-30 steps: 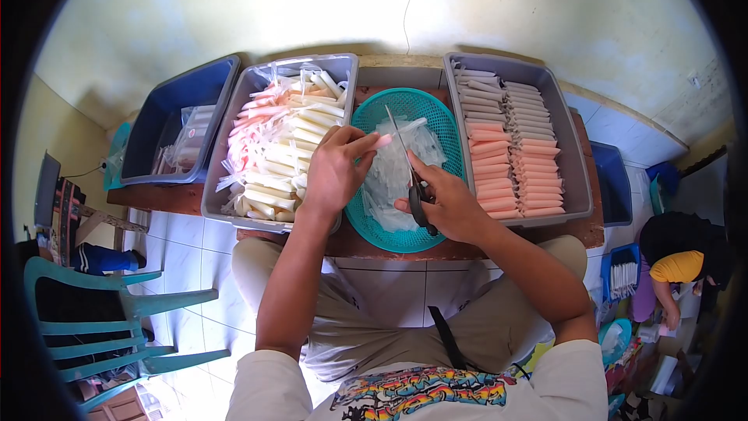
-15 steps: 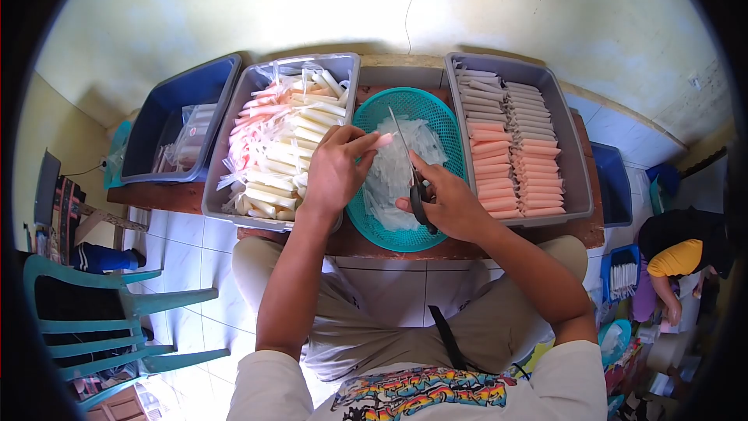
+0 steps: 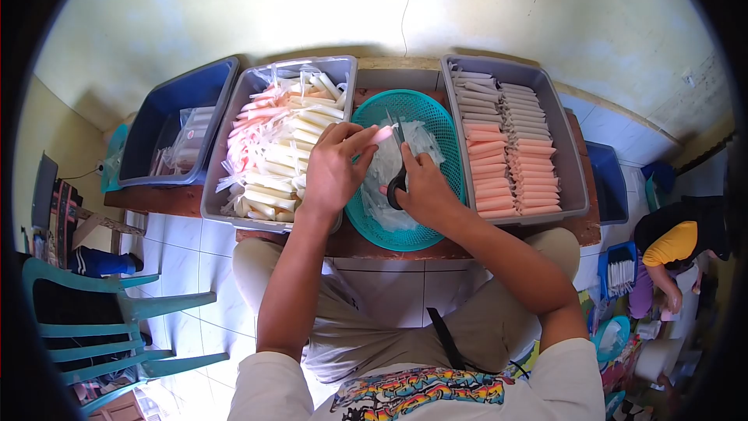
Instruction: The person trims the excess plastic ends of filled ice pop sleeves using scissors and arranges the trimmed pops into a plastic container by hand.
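Observation:
My left hand (image 3: pixel 333 170) is closed around a pink ice pop in a plastic sleeve (image 3: pixel 381 135), its end sticking out past the fingertips. In my right hand (image 3: pixel 430 193) is a pair of scissors (image 3: pixel 395 192), blades pointing up and slightly parted beside that end. Whether the blades touch the plastic I cannot tell. Below both hands stands a turquoise mesh basket (image 3: pixel 360 217) with clear plastic scraps (image 3: pixel 387 164) in it. To the left, a grey tub (image 3: pixel 210 204) holds a loose heap of pink and cream ice pops (image 3: pixel 273 168).
A second grey tub (image 3: pixel 578 187) at the right holds neat rows of pink and pale ice pops (image 3: pixel 491 171). Further left is a dark blue tub (image 3: pixel 148 136) with packets inside. A green plastic chair (image 3: pixel 86 331) stands at lower left. Another person (image 3: pixel 674 245) bends at far right.
My right hand has shifted slightly left, bringing the scissors closer to the pink ice pop, and the blades have tilted. My left hand stays nearly in place.

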Available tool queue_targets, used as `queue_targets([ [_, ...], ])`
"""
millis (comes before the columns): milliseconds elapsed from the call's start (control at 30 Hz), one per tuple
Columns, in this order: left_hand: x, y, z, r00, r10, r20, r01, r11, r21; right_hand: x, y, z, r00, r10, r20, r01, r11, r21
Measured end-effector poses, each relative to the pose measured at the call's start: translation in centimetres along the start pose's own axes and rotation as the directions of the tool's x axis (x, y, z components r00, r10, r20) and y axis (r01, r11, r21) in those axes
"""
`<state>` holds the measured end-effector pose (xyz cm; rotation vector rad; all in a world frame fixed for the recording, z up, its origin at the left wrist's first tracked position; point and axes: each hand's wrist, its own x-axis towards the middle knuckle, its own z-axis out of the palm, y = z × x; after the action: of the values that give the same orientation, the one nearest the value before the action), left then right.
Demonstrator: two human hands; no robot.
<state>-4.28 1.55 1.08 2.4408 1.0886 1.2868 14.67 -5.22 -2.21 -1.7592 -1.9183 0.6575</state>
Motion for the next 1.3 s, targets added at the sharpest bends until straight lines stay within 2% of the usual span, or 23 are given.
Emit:
queue_targets([
  [200, -0.4, 0.0, -0.4, 1.0, -0.015, -0.012, 0.015, 1.0, -0.013, 0.8, 0.2, 1.9, 0.987, 0.116, 0.108, -0.1, 0.984, -0.147],
  [400, -0.4, 0.3, -0.3, 0.998, -0.003, -0.058, -0.001, 0.998, -0.069, 1.0, -0.4, 2.3, 0.976, 0.167, 0.138, -0.135, 0.967, -0.214],
  [733, -0.2, 0.7, -0.5, 0.999, 0.007, -0.049, -0.011, 0.997, -0.073, 0.7, -0.6, 1.7, 0.98, 0.129, 0.153, -0.079, 0.951, -0.299],
  [833, 0.0, 1.4, -0.7, 0.998, -0.054, -0.039, 0.046, 0.98, -0.192, 0.4, -0.1, 1.5, 0.98, 0.125, 0.153, -0.084, 0.964, -0.25],
  [900, 0.1, 1.9, -0.8, 0.996, -0.092, -0.024, 0.083, 0.963, -0.256, 0.0, 0.1, 0.4, 0.996, -0.084, 0.0, 0.083, 0.981, -0.175],
  [933, 0.3, 2.0, -0.8, 0.992, -0.129, -0.011, 0.119, 0.941, -0.318, -0.1, -0.1, -0.5, 0.997, -0.082, -0.011, 0.079, 0.982, -0.172],
  [1000, 0.3, 2.2, -0.1, 0.988, -0.156, 0.011, 0.148, 0.91, -0.387, -0.5, -0.6, -2.7, 0.975, -0.143, -0.172, 0.16, 0.983, 0.086],
  [1067, 0.0, 2.1, 0.9, 0.982, -0.183, 0.036, 0.179, 0.875, -0.449, -1.0, -0.9, -5.0, 0.967, -0.134, -0.216, 0.162, 0.98, 0.115],
  [1133, -0.4, 2.4, 1.9, 0.95, -0.289, 0.121, 0.297, 0.706, -0.643, -1.5, -0.7, -6.7, 0.96, -0.122, -0.251, 0.161, 0.977, 0.14],
  [1200, -0.4, 2.8, 2.9, 0.946, -0.284, 0.158, 0.315, 0.676, -0.666, -1.8, -0.2, -7.9, 0.97, -0.102, -0.222, 0.15, 0.966, 0.211],
  [1300, 0.0, 4.1, 3.9, 0.938, -0.275, 0.21, 0.342, 0.641, -0.688, -2.2, 1.0, -8.6, 0.949, -0.148, -0.279, 0.198, 0.967, 0.161],
])
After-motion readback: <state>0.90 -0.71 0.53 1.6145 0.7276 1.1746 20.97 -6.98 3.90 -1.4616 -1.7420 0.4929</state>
